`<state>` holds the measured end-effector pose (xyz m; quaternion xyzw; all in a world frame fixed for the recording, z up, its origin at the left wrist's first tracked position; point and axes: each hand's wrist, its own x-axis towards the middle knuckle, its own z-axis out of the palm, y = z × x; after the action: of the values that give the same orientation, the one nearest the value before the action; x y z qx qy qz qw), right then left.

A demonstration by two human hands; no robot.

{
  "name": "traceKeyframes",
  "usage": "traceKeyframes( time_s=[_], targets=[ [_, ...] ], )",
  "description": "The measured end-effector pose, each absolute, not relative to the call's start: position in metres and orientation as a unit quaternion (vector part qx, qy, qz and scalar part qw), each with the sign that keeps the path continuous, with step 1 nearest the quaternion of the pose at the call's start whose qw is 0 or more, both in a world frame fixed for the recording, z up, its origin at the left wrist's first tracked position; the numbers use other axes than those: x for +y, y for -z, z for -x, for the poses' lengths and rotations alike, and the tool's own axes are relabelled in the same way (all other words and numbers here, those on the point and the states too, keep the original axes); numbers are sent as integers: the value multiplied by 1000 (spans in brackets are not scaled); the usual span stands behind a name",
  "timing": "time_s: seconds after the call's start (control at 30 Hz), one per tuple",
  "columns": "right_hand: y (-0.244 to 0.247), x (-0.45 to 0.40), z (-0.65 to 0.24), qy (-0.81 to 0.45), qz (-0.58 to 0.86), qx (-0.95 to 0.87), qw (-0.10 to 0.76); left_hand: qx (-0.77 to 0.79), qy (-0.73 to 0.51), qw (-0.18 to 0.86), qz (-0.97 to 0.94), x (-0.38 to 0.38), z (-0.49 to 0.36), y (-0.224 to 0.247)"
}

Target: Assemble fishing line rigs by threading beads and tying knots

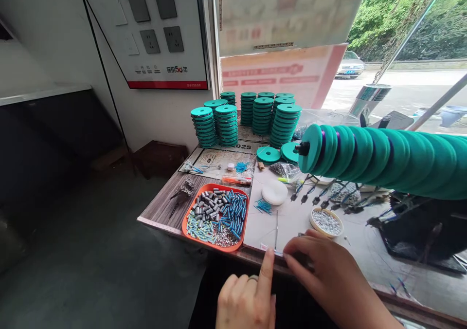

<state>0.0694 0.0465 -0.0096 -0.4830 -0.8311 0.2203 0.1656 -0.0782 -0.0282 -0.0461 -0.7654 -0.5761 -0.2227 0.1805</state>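
Note:
My left hand (248,295) is at the table's front edge, index finger stretched out and the other fingers curled; a ring is on one finger. Its fingertip is beside the lower end of a thin metal rod (277,229) that lies on the tabletop. My right hand (324,270) bends over the edge just right of it, thumb and index finger brought together. What they pinch is too small to make out. An orange tray (185,222), left of my hands, holds grey cylinders, blue springs and small light green pieces. A round tub of white beads (326,222) stands behind my right hand.
Teal spools (365,156) sit on a horizontal rod above the right side. Stacked teal spools (226,124) stand at the back. A white round lid (274,192), blue pins (263,206), an orange cutter (236,180) and hanging dark clips (317,200) are nearby.

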Motion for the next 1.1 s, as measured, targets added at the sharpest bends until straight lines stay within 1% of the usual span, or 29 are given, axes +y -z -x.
traceKeyframes(
  time_s=[0.23, 0.3, 0.43, 0.5, 0.63, 0.8, 0.93, 1.1],
  targets=[
    [13, 48, -69, -198, 466, -840, 196, -588, 192, 232, 751, -30, 74, 50],
    [11, 48, -72, -151, 429, -865, 213, -589, 175, 249, 748, -31, 73, 51],
    [4, 48, -91, -10, 351, -901, 254, -583, 152, 264, 754, -32, 73, 55],
    [2, 46, -102, 20, 336, -905, 261, -581, 139, 260, 759, -32, 74, 57],
    [1, 42, -116, 40, 327, -903, 278, -602, 118, 238, 753, -34, 75, 58],
    [6, 40, -117, 46, 325, -904, 272, -608, 107, 227, 753, -37, 74, 60],
    [18, 42, -116, 46, 332, -883, 327, -608, 113, 223, 754, -37, 74, 63],
    [24, 43, -117, 40, 341, -879, 330, -605, 115, 229, 754, -36, 76, 64]
  ],
)
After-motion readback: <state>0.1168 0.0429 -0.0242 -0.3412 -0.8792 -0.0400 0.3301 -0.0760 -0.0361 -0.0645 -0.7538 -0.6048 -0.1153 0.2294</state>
